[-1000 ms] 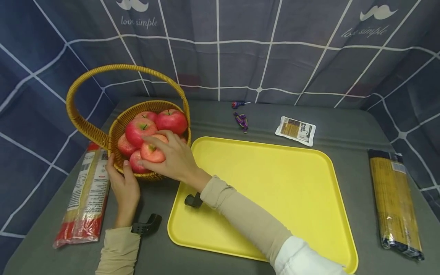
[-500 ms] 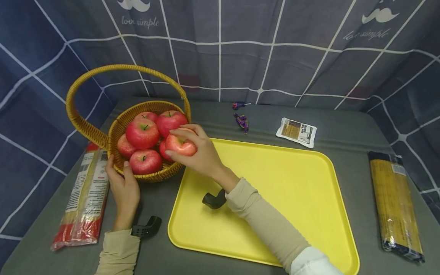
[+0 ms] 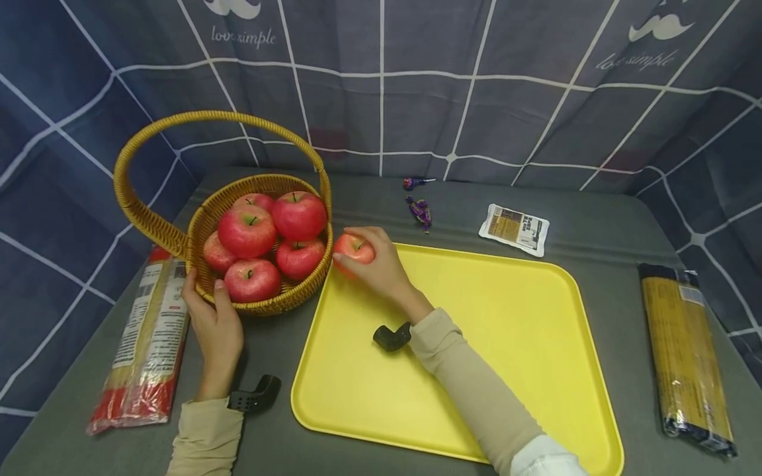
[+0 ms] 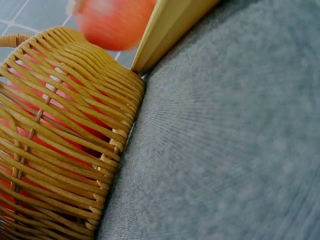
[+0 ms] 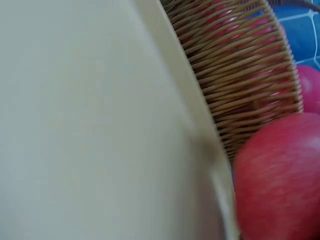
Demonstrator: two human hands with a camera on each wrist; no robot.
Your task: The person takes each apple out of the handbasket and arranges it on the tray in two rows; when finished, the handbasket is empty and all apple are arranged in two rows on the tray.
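Note:
My right hand [image 3: 381, 268] holds a red apple [image 3: 354, 250] between thumb and fingers, over the far left corner of the yellow tray [image 3: 452, 344]. In the right wrist view that apple [image 5: 280, 180] looms large beside the tray's edge. My left hand [image 3: 215, 327] grips the near left rim of the wicker basket [image 3: 292, 299], thumb on the inside. Several more apples [image 3: 247, 231] lie in the basket, stems up. The left wrist view shows the basket's woven side [image 4: 65, 130] with red fruit behind the slats; the left hand itself is outside that view.
A red-ended pack of noodles [image 3: 145, 344] lies left of the basket, partly under its side. Behind the tray are a lollipop [image 3: 415, 182], a purple wrapped candy [image 3: 419, 211] and a white sachet [image 3: 514, 229]. Another noodle pack [image 3: 684, 350] lies at the right. The basket's tall handle [image 3: 220, 116] arches above it.
My right hand has lifted an apple out of the basket and carried it right, over the tray's corner. The left hand has stayed at the basket rim.

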